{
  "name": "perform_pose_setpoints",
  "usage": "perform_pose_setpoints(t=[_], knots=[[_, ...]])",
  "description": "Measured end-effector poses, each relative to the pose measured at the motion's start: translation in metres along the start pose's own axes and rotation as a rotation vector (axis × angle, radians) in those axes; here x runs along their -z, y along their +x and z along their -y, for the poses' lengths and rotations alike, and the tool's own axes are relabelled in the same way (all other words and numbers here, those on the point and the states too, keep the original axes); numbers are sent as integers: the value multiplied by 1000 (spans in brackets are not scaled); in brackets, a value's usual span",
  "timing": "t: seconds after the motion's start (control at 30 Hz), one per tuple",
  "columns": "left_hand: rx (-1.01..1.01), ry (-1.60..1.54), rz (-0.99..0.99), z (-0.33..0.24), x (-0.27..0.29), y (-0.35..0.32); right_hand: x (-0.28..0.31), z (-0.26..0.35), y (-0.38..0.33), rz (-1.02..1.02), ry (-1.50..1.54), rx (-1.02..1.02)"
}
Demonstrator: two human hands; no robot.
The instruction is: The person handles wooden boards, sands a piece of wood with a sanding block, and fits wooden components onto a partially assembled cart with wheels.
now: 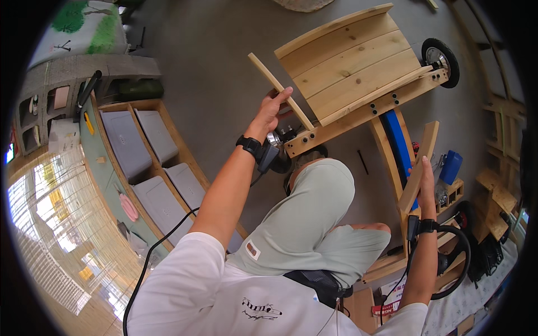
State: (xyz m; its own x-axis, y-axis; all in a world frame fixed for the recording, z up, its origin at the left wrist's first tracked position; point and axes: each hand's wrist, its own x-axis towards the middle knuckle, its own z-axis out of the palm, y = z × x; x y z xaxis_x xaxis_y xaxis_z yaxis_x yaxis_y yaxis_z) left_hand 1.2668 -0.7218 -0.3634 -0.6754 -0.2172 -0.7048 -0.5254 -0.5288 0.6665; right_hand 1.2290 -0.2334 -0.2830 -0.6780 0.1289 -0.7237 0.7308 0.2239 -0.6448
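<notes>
My left hand (270, 112) is closed around a slim wooden strip (265, 73) at the near left end of a wooden cart frame. Beside it is the cart's slatted wooden platform (347, 64), and below it a small wheel (274, 139) is partly hidden by my wrist. My right hand (427, 182) grips a short wooden board (421, 159), tilted, over the cart's middle beam. The long side rail (381, 105) carries several dark bolts. A blue strip (399, 145) runs along the beam, partly covered by the board.
A black-tyred wheel (440, 63) stands at the far right of the cart. Grey storage bins (126, 140) in a wooden rack line my left. At the right are a black steering wheel (466, 252) and a blue box (450, 167). A thin black rod (362, 162) lies on the floor.
</notes>
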Motion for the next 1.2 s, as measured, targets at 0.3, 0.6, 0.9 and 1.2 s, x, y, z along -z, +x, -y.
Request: perform_pose_setpoints(t=[0.3, 0.6, 0.9, 1.2], knots=[[-151, 63, 30, 48, -6, 51, -36, -59, 89, -163, -523, 549], [-212, 43, 105, 58, -7, 48, -69, -100, 108, -399, -912, 795], [-260, 63, 122, 59, -14, 42, -70, -106, 109, -442, -930, 839], [-309, 150, 134, 63, -13, 60, -73, -103, 103, -469, -913, 821]])
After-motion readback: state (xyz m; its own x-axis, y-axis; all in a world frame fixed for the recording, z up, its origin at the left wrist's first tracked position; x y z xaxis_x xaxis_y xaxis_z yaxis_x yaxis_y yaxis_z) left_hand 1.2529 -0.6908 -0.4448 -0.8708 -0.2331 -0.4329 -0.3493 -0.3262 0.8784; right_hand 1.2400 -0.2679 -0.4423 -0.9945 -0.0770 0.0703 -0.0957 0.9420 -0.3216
